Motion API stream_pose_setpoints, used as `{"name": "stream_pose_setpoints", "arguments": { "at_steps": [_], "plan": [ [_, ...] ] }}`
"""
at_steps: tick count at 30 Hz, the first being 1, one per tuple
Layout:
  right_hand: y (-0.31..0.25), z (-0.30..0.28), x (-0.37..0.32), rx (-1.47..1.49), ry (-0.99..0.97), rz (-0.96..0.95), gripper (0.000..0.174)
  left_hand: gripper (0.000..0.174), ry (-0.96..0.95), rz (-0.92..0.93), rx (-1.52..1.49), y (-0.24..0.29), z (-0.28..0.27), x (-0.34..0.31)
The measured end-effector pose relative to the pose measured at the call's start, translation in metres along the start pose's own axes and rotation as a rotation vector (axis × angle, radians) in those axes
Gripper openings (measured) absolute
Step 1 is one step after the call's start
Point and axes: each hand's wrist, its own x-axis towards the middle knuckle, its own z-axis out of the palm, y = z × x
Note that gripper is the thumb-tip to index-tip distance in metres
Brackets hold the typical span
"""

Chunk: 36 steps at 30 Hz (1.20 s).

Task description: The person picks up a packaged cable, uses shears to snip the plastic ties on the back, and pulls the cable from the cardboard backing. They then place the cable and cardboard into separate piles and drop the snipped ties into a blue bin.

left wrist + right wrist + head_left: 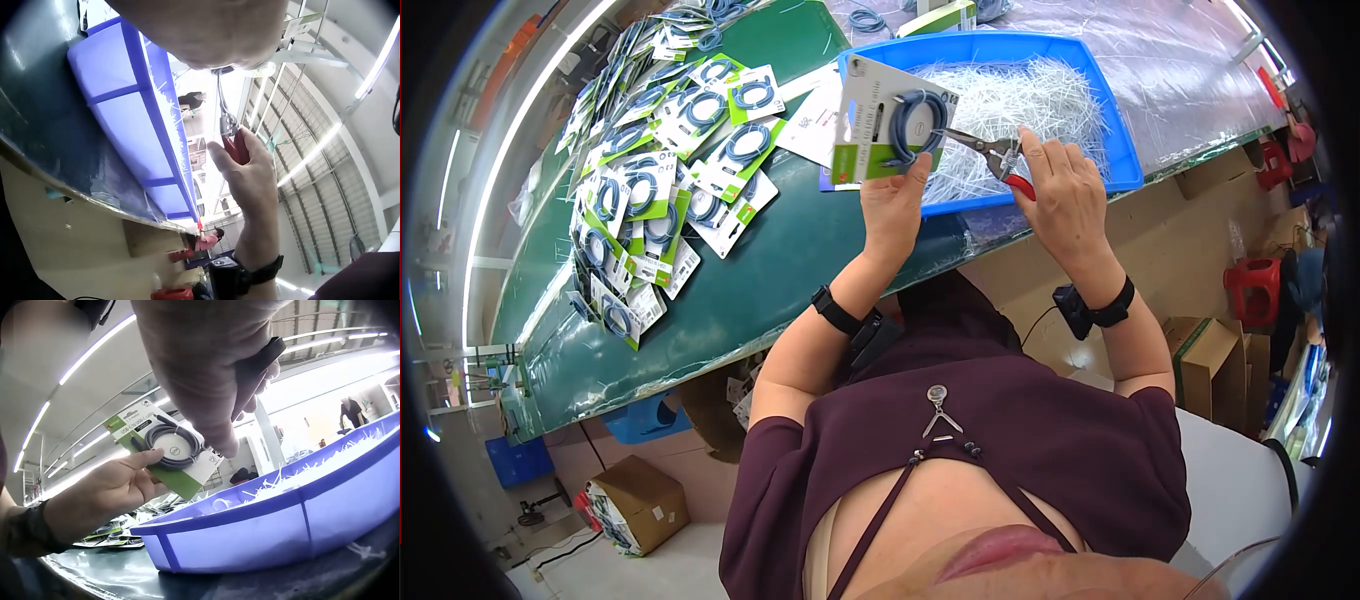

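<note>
My left hand (892,215) grips the lower edge of a white and green retail card (868,100) with a coiled grey cable (903,130) on its front, the thumb over the coil's bottom. The right wrist view shows the cable (153,431) fastened in a ring, and the card's print reads USB-C. My right hand (1068,200) holds red-handled cutting pliers (996,156). Their tips point left and reach the coil's right side in the head view. Both hands are raised over the near side of a blue bin (1128,165) holding thin white plastic strips (1040,100).
A heap of similar carded cables (640,190) covers the left part of the green table (625,375). A green and white box (940,18) lies behind the bin. Cardboard boxes (1208,365) and a red stool (1253,290) stand on the floor at right.
</note>
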Motion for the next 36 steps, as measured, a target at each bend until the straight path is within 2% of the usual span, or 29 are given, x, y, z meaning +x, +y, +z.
{"name": "stream_pose_setpoints", "arguments": {
  "at_steps": [3,4,5,7,8,9,12,13,16,22,28,31,36],
  "plan": [
    [0.002,-0.003,0.004,-0.032,-0.035,-0.043,0.062,0.027,0.018,0.055,0.244,-0.008,0.000,-0.005],
    [0.003,-0.004,0.005,-0.049,-0.052,-0.064,0.060,0.027,0.016,0.056,0.243,-0.004,0.002,-0.004],
    [0.007,0.000,0.007,-0.050,-0.052,-0.064,0.060,0.028,0.040,0.003,0.081,0.001,0.005,-0.001],
    [0.021,0.014,0.008,0.320,-0.185,0.089,0.055,0.029,0.088,-0.104,-0.241,0.013,0.009,0.003],
    [0.024,0.019,0.008,0.504,-0.252,0.164,0.053,0.029,0.090,-0.103,-0.242,0.016,0.008,0.005],
    [0.023,0.024,0.009,0.503,-0.251,0.161,0.053,0.029,0.076,-0.148,-0.312,0.019,0.006,0.008],
    [0.010,0.035,0.016,1.205,-0.099,0.499,0.047,0.030,0.047,-0.239,-0.445,0.022,0.005,0.012],
    [0.002,0.038,0.020,1.210,-0.097,0.506,0.047,0.030,0.033,-0.251,-0.434,0.020,0.005,0.010],
    [-0.018,0.043,0.034,0.769,0.182,0.196,0.049,0.030,-0.002,-0.280,-0.417,0.015,0.009,0.004],
    [-0.027,0.048,0.042,0.700,0.139,0.058,0.051,0.030,0.064,-0.306,-0.438,0.013,0.009,-0.003],
    [-0.029,0.044,0.046,0.573,0.092,-0.086,0.051,0.030,0.044,-0.336,-0.517,0.022,0.000,0.001],
    [-0.034,0.047,0.050,0.697,0.041,-0.033,0.050,0.029,0.052,-0.461,-0.540,0.027,-0.013,0.006],
    [-0.057,0.039,0.067,0.973,-0.041,0.084,0.047,0.029,0.134,-0.395,-0.506,0.043,-0.038,0.000]
  ]
}}
